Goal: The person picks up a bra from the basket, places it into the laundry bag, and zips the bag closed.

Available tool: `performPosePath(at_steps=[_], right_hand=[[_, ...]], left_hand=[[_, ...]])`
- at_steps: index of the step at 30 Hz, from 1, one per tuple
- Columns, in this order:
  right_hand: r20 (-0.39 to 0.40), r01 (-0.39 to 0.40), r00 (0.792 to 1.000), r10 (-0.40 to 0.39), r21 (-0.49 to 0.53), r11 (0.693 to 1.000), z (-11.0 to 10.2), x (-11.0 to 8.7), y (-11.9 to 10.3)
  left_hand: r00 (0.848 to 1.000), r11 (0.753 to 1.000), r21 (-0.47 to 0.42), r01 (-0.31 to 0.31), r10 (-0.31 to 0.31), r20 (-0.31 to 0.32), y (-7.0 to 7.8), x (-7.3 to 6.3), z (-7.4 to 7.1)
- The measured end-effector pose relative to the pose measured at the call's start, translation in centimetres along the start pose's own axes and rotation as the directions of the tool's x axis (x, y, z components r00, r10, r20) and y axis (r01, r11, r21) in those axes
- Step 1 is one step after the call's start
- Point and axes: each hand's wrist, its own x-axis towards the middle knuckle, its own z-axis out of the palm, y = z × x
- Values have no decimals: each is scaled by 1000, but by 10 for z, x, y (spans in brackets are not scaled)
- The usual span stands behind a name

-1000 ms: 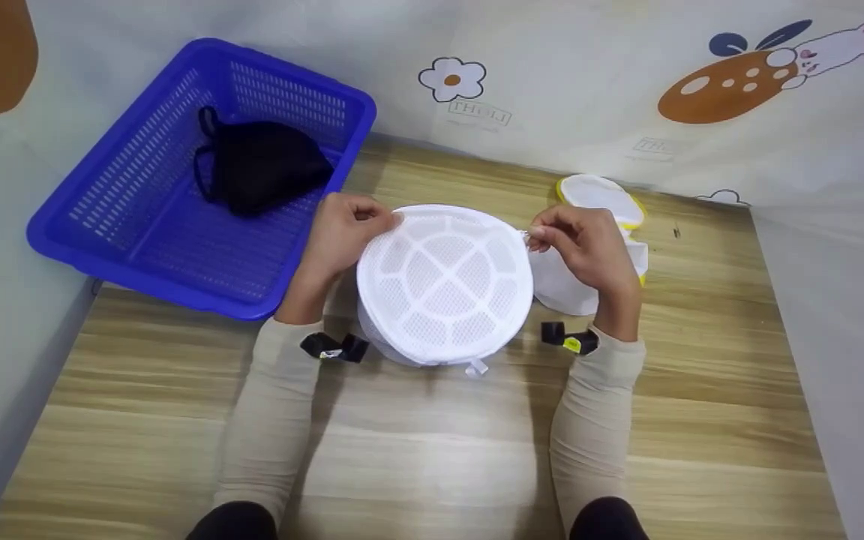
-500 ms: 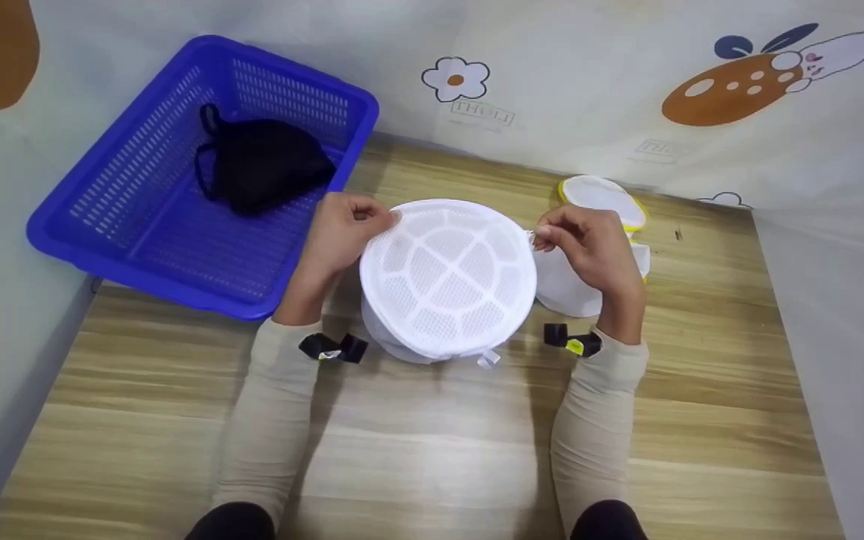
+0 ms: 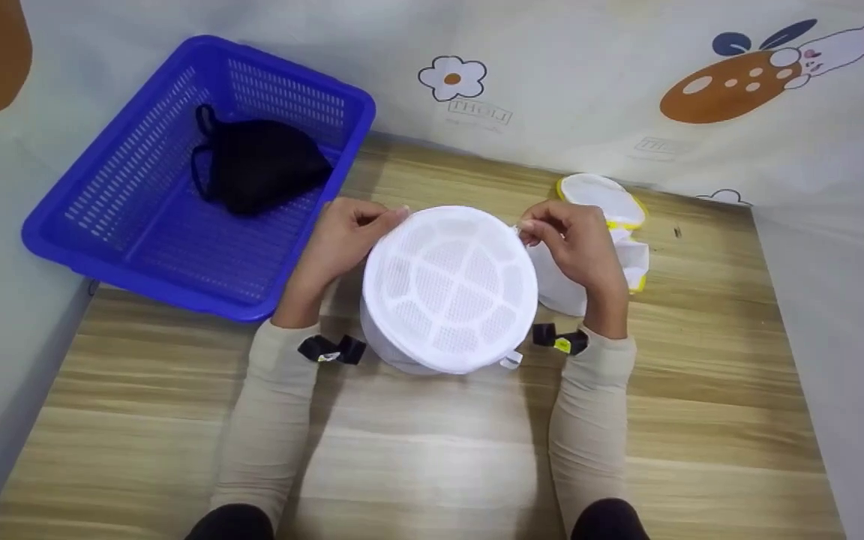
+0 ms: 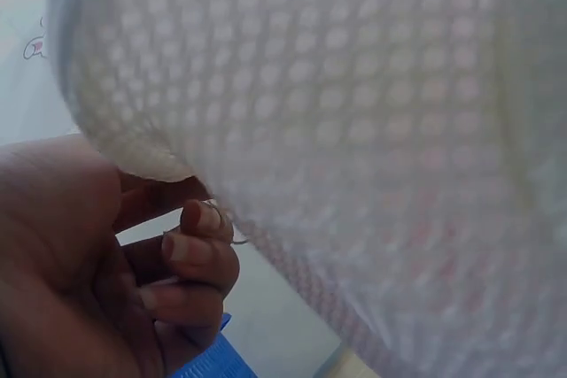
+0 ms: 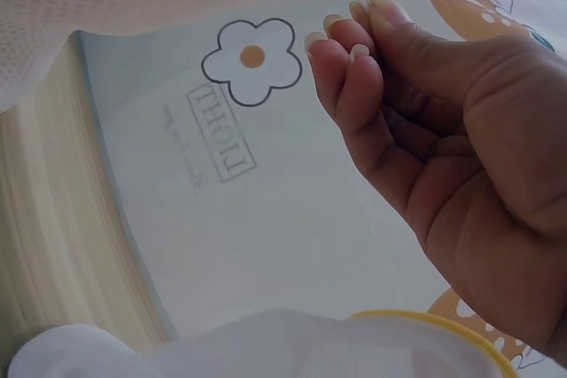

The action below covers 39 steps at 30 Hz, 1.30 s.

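A round white mesh laundry bag (image 3: 451, 289) stands between my two hands in the head view, its flat top with a wheel-like pattern turned up toward me. At its upper left edge my left hand (image 3: 349, 236) pinches the rim between thumb and fingers. On the other side my right hand (image 3: 571, 240) pinches a small piece at the bag's right rim, fingertips drawn together. A short white tab (image 3: 511, 360) sticks out at the lower right of the bag. From the left wrist, the mesh (image 4: 337, 112) fills most of the view, with curled fingers (image 4: 199, 258) under its edge.
A blue plastic basket (image 3: 139, 289) stands at the left with a black fabric item (image 3: 263, 165) with straps inside. Behind my right hand lie white mesh pieces with yellow edging (image 3: 604, 199). A patterned sheet (image 3: 552, 82) lines the back of the wooden surface (image 3: 432, 465).
The bag's top has swung slightly, its white tab shifting to the right. My right hand has moved a little left, after a small rightward shift, still pinching at the rim.
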Motion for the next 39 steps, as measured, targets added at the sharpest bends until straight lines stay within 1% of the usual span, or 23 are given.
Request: performPosePath(at_steps=[4, 6, 9, 11, 15, 20, 25, 27, 34, 39], right_hand=[[5, 17, 1000, -17, -6, 1000, 4, 2, -1], [3, 23, 1000, -23, -16, 1000, 4, 2, -2], [6, 23, 1000, -23, -18, 1000, 4, 2, -2], [9, 20, 1000, -20, -19, 1000, 4, 2, -3], [9, 19, 1000, -19, -15, 1000, 2, 1, -3], [10, 30, 1000, -30, 0, 1000, 2, 0, -2], [9, 37, 999, -37, 11, 999, 2, 0, -2], [12, 35, 999, -35, 14, 999, 1, 0, -3], [16, 31, 999, -31, -14, 999, -1, -1, -4], [23, 24, 999, -24, -9, 1000, -2, -2, -1]], left_hand=[[998, 995, -88, 49, -45, 37, 1, 0, 5], [997, 991, -124, 53, -46, 54, 1, 1, 6], [998, 986, -158, 51, -45, 46, 1, 0, 7], [999, 986, -162, 48, -45, 22, 5, -1, 6], [998, 982, -176, 62, -66, -17, 11, -1, 7], [995, 980, -189, 68, -79, -53, 3, 1, 8], [995, 979, -190, 67, -80, -57, -2, 1, 8], [995, 981, -185, 66, -78, -58, -2, 1, 8], [992, 985, -156, 67, -82, -93, 0, 1, 5], [992, 986, -154, 67, -83, -96, -1, 2, 6]])
